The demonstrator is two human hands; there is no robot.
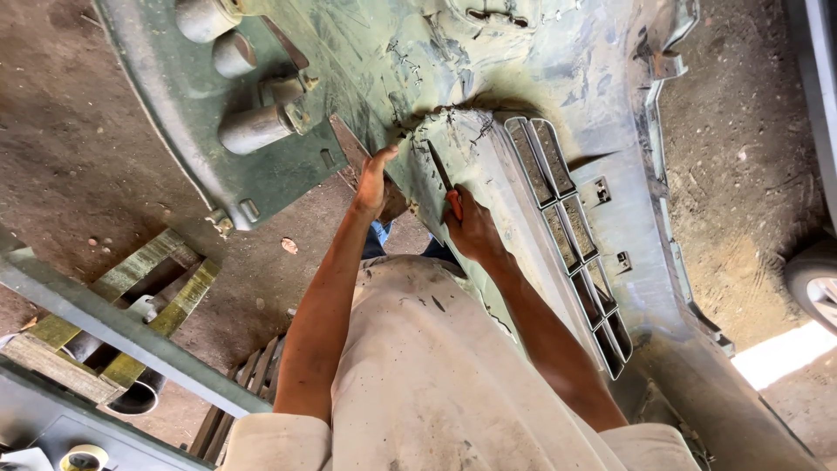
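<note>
Near the middle of the view, slightly toward 12 o'clock, a person's two bare hands work on the inner side of a large car bumper [558,78], a grey-green plastic shell smeared with dried filler and scratches. Left and right appear swapped, since the camera looks down over the person's own body. The right hand [372,183] lies flat and released, fingers stretched out and pressed against the bumper's edge, holding nothing. Just beside it, toward 3 o'clock, the left hand [475,228] is clenched around the red handle of a thin blade tool [442,174] — a knife or scraper, hard to tell which — whose dark blade points toward 12 o'clock and touches the rough patch of the bumper surface. Further toward 3 o'clock, a slotted grille [571,227] of rectangular openings runs diagonally through the bumper. At 11 o'clock, grey cylindrical fittings [255,128] stick out of the shell. A dusty pale shirt [436,384] fills the 6 o'clock area. At 8 o'clock, a wooden frame [122,323] and a grey metal bar [131,336] rest on the dirt floor [78,157] — and at 4 o'clock part of a car wheel [815,283] shows.
</note>
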